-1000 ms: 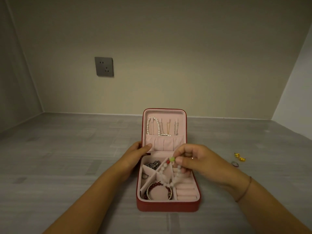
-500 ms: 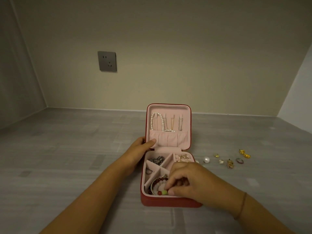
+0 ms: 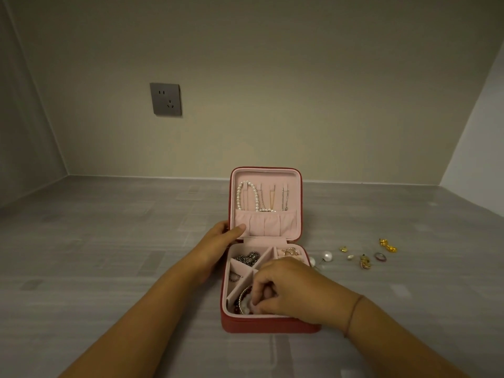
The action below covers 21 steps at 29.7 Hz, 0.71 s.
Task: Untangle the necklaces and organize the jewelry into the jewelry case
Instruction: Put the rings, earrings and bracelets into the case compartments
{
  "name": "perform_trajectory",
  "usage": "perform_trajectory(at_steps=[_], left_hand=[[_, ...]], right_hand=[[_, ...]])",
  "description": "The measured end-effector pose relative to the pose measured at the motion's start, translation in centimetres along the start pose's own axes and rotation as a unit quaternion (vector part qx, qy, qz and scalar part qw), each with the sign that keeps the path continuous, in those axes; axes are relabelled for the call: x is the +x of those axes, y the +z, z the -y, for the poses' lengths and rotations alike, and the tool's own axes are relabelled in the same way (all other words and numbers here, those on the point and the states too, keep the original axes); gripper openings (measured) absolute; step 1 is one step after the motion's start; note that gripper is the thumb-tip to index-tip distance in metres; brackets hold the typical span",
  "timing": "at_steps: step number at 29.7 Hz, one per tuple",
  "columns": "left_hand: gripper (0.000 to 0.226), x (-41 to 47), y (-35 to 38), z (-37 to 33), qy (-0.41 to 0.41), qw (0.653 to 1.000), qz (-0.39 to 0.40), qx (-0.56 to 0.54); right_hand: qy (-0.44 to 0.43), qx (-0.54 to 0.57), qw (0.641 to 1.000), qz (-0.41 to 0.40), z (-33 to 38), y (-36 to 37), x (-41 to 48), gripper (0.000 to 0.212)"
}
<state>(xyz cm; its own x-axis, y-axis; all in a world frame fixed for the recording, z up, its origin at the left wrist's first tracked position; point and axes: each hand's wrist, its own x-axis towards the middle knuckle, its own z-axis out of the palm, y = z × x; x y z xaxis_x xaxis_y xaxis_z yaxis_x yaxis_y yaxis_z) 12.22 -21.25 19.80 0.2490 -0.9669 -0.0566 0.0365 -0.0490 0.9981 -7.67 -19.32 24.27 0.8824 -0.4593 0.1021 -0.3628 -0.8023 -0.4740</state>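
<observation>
Socket (image 3: 165, 99): grey, mounted on the wall, upper left.
Wall (image 3: 313, 91): plain beige.
Surface (image 3: 103, 241): grey, streaked, meets the wall.

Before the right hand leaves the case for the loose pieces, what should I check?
1. Case lid upright, left hand holding its edge: ok.
2. Bead bracelet down in the front compartment: ok, though the right hand covers part of it.
3. Right hand's grip released: not ok, its fingers curl on the bracelet.
4. Pearl necklace and chains hanging apart in the lid: ok.
5. Loose jewelry stowed: not ok, it lies on the table.
</observation>
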Motion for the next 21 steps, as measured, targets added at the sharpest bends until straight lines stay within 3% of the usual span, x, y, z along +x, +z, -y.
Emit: perform_trajectory(at_steps=[5,9,11,14,21], left_hand=[[0.043,-0.1,0.0,-0.1,0.000,1.000,-0.002,-0.003],[0.040,-0.3,0.1,-0.3,-0.010,1.000,0.004,-0.006],[0.039,-0.4,0.1,-0.4,-0.011,1.000,0.004,-0.006],[0.043,-0.4,0.2,-0.4,-0.014,1.000,-0.002,-0.002],[0.039,-0.4,0.2,-0.5,-0.012,1.000,-0.003,-0.001]], right_hand=[[-0.006,0.021,1.000,-0.011,-0.1,-0.4,-0.8,0.010],[0.098,0.050,0.979,-0.174,-3.9,-4.0,-1.5,0.014],[0.162,0.022,0.963,-0.216,-6.7,-5.6,-2.0,0.021],[0.216,-0.003,0.961,-0.171,-9.0,-5.2,-2.5,0.020],[0.192,-0.057,0.972,-0.125,-8.8,-2.9,-1.4,0.019]])
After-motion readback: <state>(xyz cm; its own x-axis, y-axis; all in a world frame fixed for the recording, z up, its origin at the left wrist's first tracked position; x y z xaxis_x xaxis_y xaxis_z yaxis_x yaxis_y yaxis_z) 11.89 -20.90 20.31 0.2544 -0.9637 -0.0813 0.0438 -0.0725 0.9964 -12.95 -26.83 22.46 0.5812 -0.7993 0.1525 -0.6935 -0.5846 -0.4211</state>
